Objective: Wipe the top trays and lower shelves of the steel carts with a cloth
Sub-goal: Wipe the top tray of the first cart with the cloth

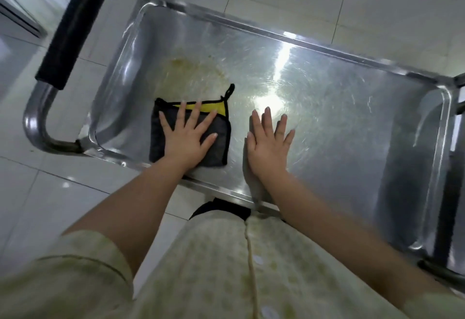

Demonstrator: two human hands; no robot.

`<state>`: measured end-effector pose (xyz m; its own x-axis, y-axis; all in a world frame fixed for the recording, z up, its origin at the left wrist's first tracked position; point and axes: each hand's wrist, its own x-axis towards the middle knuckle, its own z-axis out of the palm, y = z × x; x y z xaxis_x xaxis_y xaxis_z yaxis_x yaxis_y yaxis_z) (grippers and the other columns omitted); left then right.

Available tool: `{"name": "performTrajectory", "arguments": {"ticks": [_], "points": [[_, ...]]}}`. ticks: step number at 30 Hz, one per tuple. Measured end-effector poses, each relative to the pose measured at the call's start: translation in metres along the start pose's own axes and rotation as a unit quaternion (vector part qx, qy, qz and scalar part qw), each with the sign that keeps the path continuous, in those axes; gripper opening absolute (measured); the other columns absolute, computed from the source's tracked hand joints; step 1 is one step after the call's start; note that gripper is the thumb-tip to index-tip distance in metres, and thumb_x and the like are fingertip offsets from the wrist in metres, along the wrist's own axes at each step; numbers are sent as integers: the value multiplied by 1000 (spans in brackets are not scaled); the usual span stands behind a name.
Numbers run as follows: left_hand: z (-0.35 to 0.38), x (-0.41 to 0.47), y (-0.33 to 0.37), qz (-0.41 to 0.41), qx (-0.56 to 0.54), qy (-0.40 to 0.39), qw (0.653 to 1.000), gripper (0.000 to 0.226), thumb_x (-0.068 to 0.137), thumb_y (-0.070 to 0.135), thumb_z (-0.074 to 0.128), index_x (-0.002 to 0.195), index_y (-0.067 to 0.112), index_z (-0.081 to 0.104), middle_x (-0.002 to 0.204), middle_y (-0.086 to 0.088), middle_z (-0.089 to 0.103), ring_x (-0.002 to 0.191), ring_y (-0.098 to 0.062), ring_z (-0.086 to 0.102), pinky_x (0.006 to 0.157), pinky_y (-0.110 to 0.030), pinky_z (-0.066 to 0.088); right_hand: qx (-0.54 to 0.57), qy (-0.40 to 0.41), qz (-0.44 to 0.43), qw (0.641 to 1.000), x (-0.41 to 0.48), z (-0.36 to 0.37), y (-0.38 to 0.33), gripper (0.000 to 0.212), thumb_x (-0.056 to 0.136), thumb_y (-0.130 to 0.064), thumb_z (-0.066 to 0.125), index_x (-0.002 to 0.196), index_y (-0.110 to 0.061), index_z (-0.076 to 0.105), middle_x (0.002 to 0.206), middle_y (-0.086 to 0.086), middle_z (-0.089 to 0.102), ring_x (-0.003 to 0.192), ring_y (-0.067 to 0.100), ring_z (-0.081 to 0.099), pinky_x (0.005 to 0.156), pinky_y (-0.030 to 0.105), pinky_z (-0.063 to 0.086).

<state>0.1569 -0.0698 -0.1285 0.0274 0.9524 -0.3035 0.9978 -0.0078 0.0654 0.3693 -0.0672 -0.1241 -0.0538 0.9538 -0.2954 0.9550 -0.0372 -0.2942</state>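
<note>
At the upper left of the frame a black padded handle bar (75, 24) rises beside the shiny steel cart tray (352, 130). Left of centre, a folded dark grey cloth with yellow face and black edging (157, 140) lies on the tray, pressed flat under the straight, spread left hand (187, 137). It probably wants firm overlapping strokes up over the yellowish-brown stain (191, 69) just above, while the right hand (269, 147), flat and empty on bare steel, steadies the cart; no writing is readable.

No legible text, labels, numbers (cloth (219, 151), cart tray (334, 122) bear none).
</note>
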Motion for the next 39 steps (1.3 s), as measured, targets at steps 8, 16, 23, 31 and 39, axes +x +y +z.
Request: {"name": "performTrajectory", "arguments": {"ticks": [8,16,23,31,39], "points": [[6,-2,31,70,1,2,998,60,92,70,5,148,54,-10,163,9,-12,149,-26,-16,103,-77,-8,-54,32,10,998,7,15,6,54,103,-40,21,155,-37,6,164,-8,2,149,31,-10,118,55,-8],[-15,29,-128,37,33,10,999,76,79,87,4,147,55,-12,163,0,-13,148,-24,-20,104,-77,-7,-66,29,34,997,16,10,-5,56,102,-46,18,155,-38,2,163,-8,-3,149,30,-13,118,54,-8],[-15,39,-124,51,28,17,998,81,75,91,3,146,55,-14,163,-5,-10,148,-29,-15,103,-78,-8,-73,-5,157,985,-9,34,-56,55,102,-47,9,150,-41,-17,162,-4,-16,147,37,-16,116,59,-6],[2,-4,-41,213,50,7,976,85,77,89,7,152,48,-1,163,-7,-12,149,-31,-14,101,-79,-6,-62,27,163,984,-10,40,-59,55,102,-46,13,151,-43,-13,162,-7,-13,148,33,-13,116,59,-6],[-14,21,-157,112,42,11,993,83,74,93,6,147,57,-8,163,4,-12,148,-23,-18,103,-75,-15,-48,40,168,984,-9,41,-58,55,101,-47,15,152,-44,-6,163,-8,-7,149,30,-12,117,56,-7]]}}
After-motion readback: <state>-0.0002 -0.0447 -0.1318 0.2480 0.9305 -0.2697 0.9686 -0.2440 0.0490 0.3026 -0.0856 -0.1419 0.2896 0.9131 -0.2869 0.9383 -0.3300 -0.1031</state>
